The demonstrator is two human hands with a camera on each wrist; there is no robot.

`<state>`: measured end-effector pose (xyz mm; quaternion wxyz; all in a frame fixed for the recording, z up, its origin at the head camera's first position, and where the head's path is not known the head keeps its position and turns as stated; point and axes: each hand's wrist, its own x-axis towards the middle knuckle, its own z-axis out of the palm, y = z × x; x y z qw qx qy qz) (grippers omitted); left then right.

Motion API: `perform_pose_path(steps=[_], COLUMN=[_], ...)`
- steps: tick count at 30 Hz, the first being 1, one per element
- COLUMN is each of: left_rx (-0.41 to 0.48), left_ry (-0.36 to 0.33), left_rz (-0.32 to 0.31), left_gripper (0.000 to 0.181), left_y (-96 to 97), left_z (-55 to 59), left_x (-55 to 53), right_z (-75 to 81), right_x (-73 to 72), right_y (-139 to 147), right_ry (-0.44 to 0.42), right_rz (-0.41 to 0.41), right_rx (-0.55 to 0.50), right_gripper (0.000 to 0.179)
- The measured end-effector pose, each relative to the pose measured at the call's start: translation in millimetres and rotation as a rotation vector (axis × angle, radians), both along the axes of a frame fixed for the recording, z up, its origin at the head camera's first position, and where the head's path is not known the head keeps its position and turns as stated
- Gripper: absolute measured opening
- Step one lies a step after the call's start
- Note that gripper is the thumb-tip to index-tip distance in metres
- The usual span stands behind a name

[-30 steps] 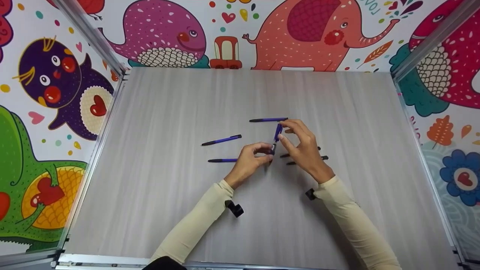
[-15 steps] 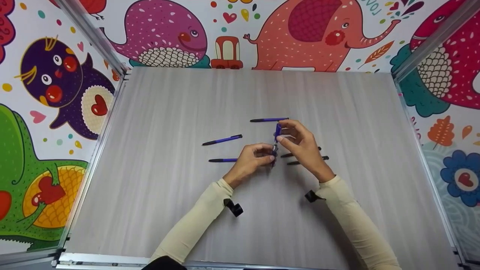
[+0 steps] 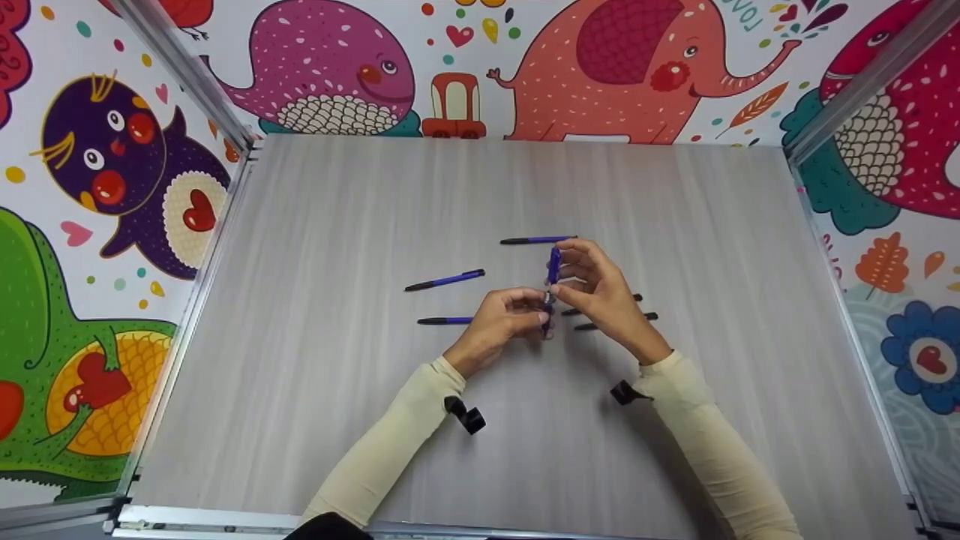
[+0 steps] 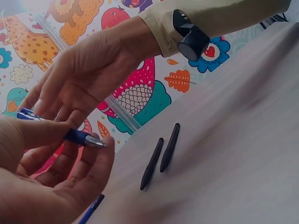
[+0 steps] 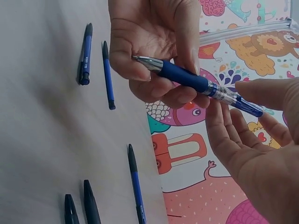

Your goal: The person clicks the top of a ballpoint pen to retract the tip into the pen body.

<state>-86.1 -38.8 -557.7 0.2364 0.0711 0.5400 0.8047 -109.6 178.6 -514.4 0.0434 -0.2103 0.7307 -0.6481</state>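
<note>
A pen with a silver tip, blue grip, clear band and blue clip end is held between both hands. My left hand holds its grip and tip end, thumb across the barrel and a fingertip at the point. The upper, clip end is pinched by my right hand, thumb on one side and fingers on the other. The left wrist view shows the same pen partly covered by the left thumb. Just left of the left hand lies a blue-and-black pen, its right end hidden by that hand.
On the wood-grain table lie more blue-and-black pens: one at the back and one at the left. Two dark pens lie side by side under the right hand. Cartoon-printed panels and metal rails border the table.
The right thumb has slid down the pen toward the left hand, and both hands have come slightly closer together. More of the clip end shows. The loose pens have not moved.
</note>
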Motion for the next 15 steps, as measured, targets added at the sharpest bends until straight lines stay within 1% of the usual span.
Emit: perform_pose_path(steps=[3,7,10,15], left_rx=[0.001,-0.020,-0.041,-0.065], left_ry=[0.000,-0.010,-0.018,-0.007], left_rz=[0.002,0.026,0.049,0.063], left_gripper=[0.033,0.030,0.029,0.030], left_y=[1.6,4.6,5.9,6.2], left_z=[0.5,-1.6,-2.2,-1.2], left_x=[0.7,1.3,1.8,0.9], right_z=[-1.2,-4.4,-6.9,-9.3], right_x=[-0.3,-0.9,-1.3,-2.5], right_y=[-0.6,-0.5,0.0,0.2], right_ry=[0.027,0.052,0.052,0.065], right_rz=[-0.008,-0.025,-0.037,-0.048], right_rx=[0.032,0.077,0.082,0.061], right_gripper=[0.061,0.059,0.058,0.058])
